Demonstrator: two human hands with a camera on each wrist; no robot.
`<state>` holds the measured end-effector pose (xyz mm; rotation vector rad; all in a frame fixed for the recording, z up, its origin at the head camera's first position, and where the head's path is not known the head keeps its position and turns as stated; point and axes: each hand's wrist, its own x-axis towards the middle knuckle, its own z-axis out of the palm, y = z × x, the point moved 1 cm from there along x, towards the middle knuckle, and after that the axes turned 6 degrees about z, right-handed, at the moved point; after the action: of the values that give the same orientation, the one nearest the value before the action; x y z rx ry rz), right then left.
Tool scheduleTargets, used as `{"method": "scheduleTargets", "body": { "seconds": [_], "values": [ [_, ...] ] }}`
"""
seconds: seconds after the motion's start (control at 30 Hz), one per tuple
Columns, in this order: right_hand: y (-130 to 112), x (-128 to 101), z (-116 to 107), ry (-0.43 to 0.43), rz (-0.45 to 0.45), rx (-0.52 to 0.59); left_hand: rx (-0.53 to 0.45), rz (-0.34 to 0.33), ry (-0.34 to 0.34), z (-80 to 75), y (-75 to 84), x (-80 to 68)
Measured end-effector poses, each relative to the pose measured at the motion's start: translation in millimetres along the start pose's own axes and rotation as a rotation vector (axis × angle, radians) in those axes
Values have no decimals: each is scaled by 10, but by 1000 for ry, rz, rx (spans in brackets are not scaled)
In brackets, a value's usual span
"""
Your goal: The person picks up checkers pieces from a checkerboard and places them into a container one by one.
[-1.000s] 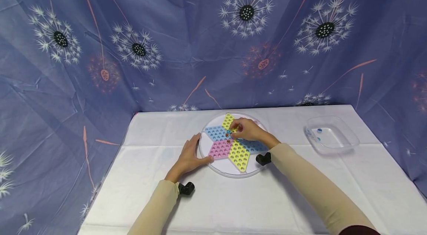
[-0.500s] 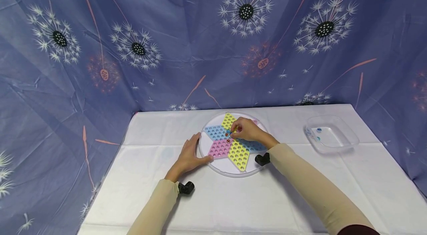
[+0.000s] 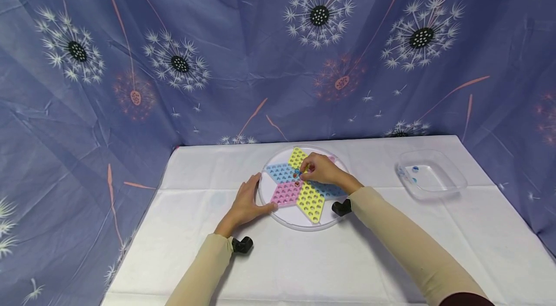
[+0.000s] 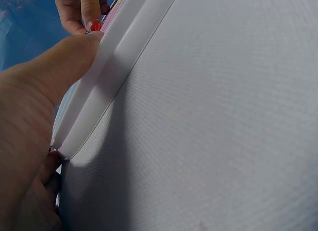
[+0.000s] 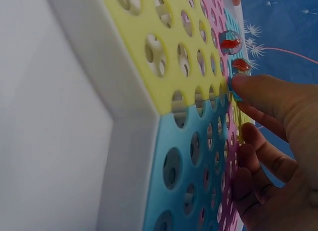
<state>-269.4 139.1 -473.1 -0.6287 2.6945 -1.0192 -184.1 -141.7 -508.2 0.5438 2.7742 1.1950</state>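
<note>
- Right hand [image 3: 320, 169] pinched a blue marble [image 5: 235, 95] near the middle of the board [image 3: 288, 215].
- Left hand [image 3: 246, 203], spread, rested against the board's rim.
- Marble seemed light, hard, slippery, best held side-on.

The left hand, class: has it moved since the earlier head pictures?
No: in the head view, the left hand touches the rim of the Chinese checkers board as before, with no visible shift against the white tablecloth.
</note>
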Motion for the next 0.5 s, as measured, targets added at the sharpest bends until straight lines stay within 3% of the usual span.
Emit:
{"method": "scheduleTargets", "body": {
  "seconds": [0.5],
  "values": [
    [-13,-6,-1,-6,8,-5,11,1,-4,12,-18,0]
  ]
}}
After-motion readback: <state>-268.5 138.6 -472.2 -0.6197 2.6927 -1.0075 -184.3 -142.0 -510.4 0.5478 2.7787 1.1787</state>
